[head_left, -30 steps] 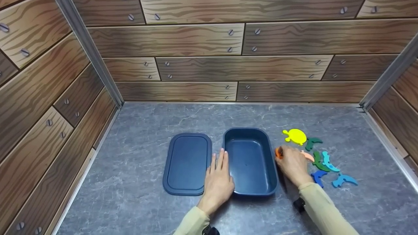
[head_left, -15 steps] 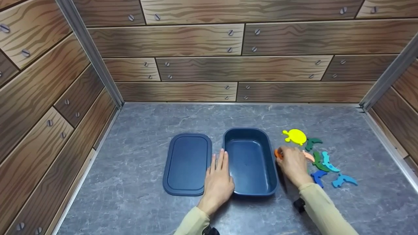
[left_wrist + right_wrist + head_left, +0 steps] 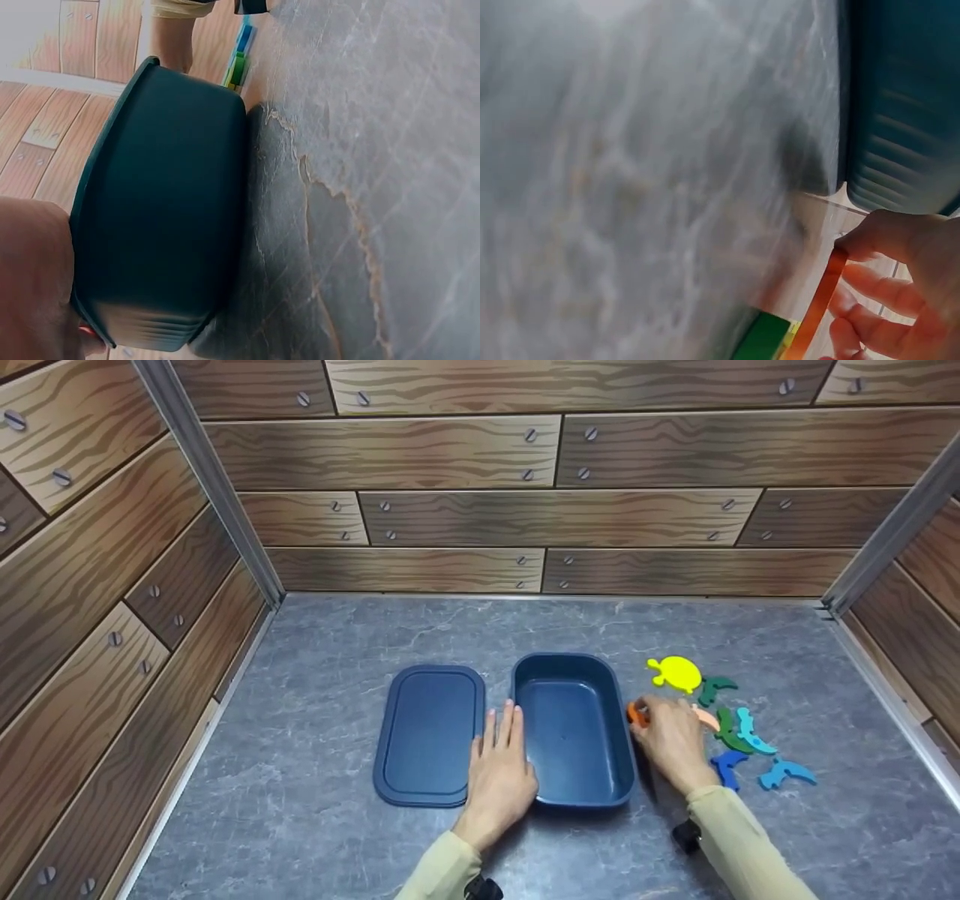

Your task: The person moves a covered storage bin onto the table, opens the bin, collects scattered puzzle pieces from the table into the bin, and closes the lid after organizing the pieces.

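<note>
My left hand (image 3: pixel 501 780), fingers straight, lies along the left rim of a dark blue plastic box (image 3: pixel 574 750). Nothing is inside the box. In the left wrist view that hand (image 3: pixel 34 277) rests at the rim, above the box's side wall (image 3: pixel 161 202). Just right of the box, my right hand (image 3: pixel 675 739) pinches a flat orange piece (image 3: pixel 636 714) between thumb and fingertips. From the right wrist, the orange piece (image 3: pixel 823 304) appears edge-on and tilted, its full outline hidden. A green piece (image 3: pixel 761 336) lies beside it on the table.
Left of the box lies its flat blue lid (image 3: pixel 431 735). Several animal-shaped pieces are spread to the right: a yellow turtle (image 3: pixel 679 673), a peach piece (image 3: pixel 706 718), a cyan piece (image 3: pixel 752 731) and others in green and blue. Wood-patterned walls (image 3: pixel 465 450) enclose the grey table.
The right hand and the orange piece have shifted slightly left, toward the box. My left hand keeps its place on the rim.
</note>
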A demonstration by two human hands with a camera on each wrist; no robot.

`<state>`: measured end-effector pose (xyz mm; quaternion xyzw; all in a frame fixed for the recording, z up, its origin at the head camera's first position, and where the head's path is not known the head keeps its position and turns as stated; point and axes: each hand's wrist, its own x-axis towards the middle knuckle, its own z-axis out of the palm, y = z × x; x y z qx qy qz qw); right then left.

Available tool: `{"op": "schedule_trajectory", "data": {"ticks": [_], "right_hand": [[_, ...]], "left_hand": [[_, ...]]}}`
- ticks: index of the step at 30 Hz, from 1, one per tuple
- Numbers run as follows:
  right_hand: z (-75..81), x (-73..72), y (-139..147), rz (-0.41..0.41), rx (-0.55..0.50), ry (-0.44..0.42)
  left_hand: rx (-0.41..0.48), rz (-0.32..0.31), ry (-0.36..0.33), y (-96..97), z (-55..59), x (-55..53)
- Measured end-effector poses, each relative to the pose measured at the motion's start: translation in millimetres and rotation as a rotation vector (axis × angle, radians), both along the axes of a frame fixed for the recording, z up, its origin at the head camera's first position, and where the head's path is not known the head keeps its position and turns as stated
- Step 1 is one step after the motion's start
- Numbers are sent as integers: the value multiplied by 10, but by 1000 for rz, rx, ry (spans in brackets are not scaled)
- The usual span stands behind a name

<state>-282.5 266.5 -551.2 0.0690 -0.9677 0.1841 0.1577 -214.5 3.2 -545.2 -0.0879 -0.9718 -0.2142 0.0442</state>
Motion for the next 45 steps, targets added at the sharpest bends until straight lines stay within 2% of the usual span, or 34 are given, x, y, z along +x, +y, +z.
{"op": "schedule_trajectory", "data": {"ticks": [5,10,19,35,45], "right_hand": [[18,33,-27,-19,-44,-5],[63,68,-53,-48,-104,6],[100,82,-47,-94,-257,97],[189,175,-109,-139,-458,58],[259,216,-150,-129,-793,-37]], "left_hand": [[-18,-3,-12,-2,1,23],[-11,-6,5,-13,-6,28],[-5,3,12,-15,-10,-14],[-5,-11,10,-18,4,-25],[7,-19,28,-17,-8,-6]]}}
